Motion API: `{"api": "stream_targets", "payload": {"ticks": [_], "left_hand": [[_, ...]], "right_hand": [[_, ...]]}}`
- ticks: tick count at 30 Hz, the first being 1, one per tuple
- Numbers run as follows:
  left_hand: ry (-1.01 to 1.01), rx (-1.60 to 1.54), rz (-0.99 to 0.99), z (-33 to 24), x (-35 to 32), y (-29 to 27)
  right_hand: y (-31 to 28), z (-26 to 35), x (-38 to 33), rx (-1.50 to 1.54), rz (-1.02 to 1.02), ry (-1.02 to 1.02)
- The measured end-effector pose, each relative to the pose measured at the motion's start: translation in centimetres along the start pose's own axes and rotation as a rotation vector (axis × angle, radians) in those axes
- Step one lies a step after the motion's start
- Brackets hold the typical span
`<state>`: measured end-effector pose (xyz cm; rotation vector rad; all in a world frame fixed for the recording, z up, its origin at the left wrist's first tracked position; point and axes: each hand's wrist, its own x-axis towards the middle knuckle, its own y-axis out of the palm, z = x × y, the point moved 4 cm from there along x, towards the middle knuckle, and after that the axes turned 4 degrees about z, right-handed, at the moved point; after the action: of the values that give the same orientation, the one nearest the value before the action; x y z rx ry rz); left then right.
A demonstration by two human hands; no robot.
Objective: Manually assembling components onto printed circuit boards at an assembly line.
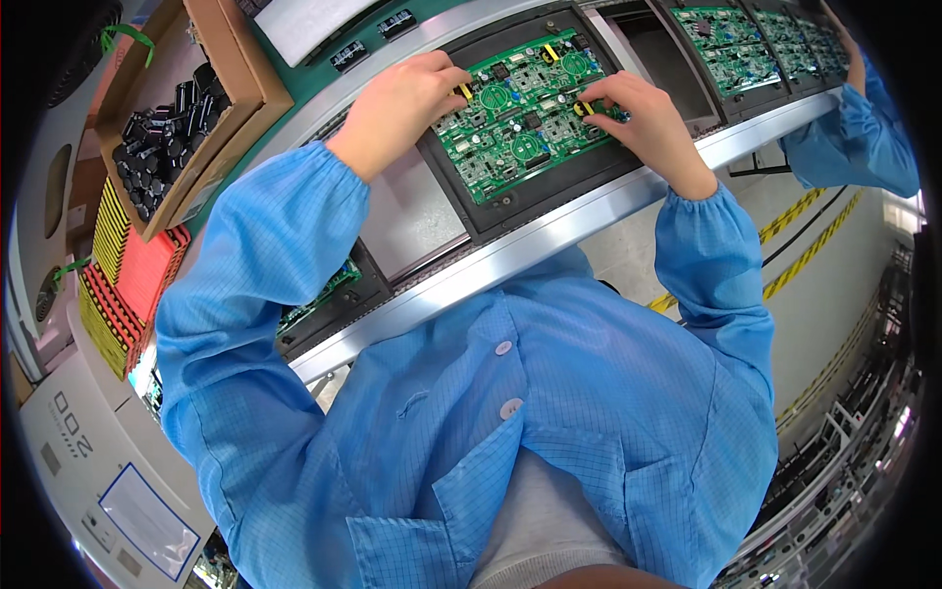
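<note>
A green circuit board panel (520, 108) lies in a black carrier tray (476, 224) in front of me, crowded with small parts. My left hand (407, 98) is over its left end, thumb and fingers pinched on a small yellow-and-black component (465, 91) at the board. Toward the right end, my right hand (653, 123) pinches a second yellow-and-black component (581, 109) just at the board's surface. Whether either part is seated cannot be made out. Another yellow-and-black part stands on the far side of the panel, touched by neither hand.
A cardboard box (265, 83) of black cylindrical capacitors (172, 137) stands at left, beside red and yellow-striped bins (137, 275). Two capacitors lie on the green mat beyond. A metal rail (549, 231) runs along the near side. More boards (726, 49) and another person's blue sleeve (854, 137) are at right.
</note>
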<state>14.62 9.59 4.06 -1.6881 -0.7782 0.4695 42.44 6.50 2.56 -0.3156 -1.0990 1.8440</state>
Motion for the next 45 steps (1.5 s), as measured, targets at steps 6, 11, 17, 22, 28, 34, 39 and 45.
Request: {"api": "stream_targets", "payload": {"ticks": [6,11,17,22,28,34,39,45], "left_hand": [[0.000,-0.244,0.004,-2.5,-0.8,-2.3],[-0.011,-0.652,0.042,-3.1,-1.3,-0.2],[0.043,-0.495,0.035,-4.2,-1.4,0.8],[0.027,-0.384,0.077,-4.7,-1.2,1.7],[0.117,-0.248,0.094,-4.3,-0.9,1.9],[0.158,-0.030,0.124,-5.0,-1.5,0.9],[0.211,0.130,0.117,-6.1,-3.3,-2.2],[-0.158,0.317,-0.351,3.7,-10.5,-15.3]], "right_hand": [[-0.2,0.0,0.0,-0.134,-0.032,-0.080],[0.1,-0.1,0.2,-0.153,-0.043,-0.068],[0.1,0.2,0.0,-0.152,-0.020,-0.074],[-0.1,0.2,-0.1,-0.198,0.010,-0.052],[-2.6,2.3,1.3,-0.191,-0.062,-0.025],[-4.9,7.0,5.7,-0.185,-0.127,-0.251],[-4.6,11.7,11.3,-0.156,-0.085,-0.389],[1.0,17.6,20.9,-0.060,-0.097,-0.682]]}}
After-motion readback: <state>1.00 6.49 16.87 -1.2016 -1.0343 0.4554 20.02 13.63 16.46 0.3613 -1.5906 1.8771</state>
